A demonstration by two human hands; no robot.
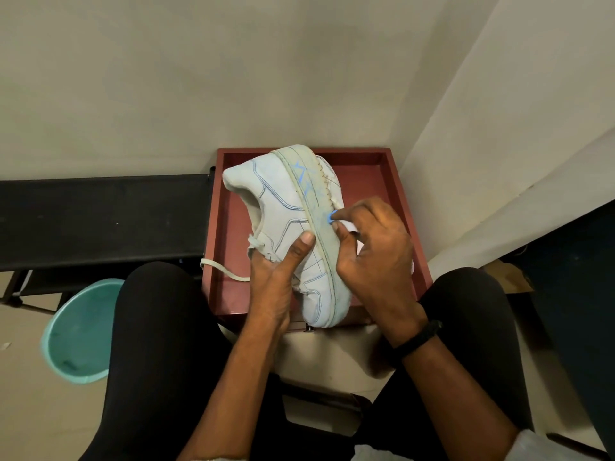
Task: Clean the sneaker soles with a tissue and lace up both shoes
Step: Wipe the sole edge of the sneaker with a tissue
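- The sneaker (289,224) is held on its side over the red tray (392,181), its sole edge turned up.
- The left hand (276,277) is clamped on the upper, thumb pressed by the sole rim.
- A tissue (349,226) is pinched in the right hand (372,247), against the sole edge.
- Short, firm strokes along the rim are advised, with the shoe braced steadily.
- A loose lace (223,271) hangs down at the left; lacing is judged not yet done.

We see dim, soft indoor light with faint shadows, wide-angle bending of lines at the edges, and mild softness but no glare.
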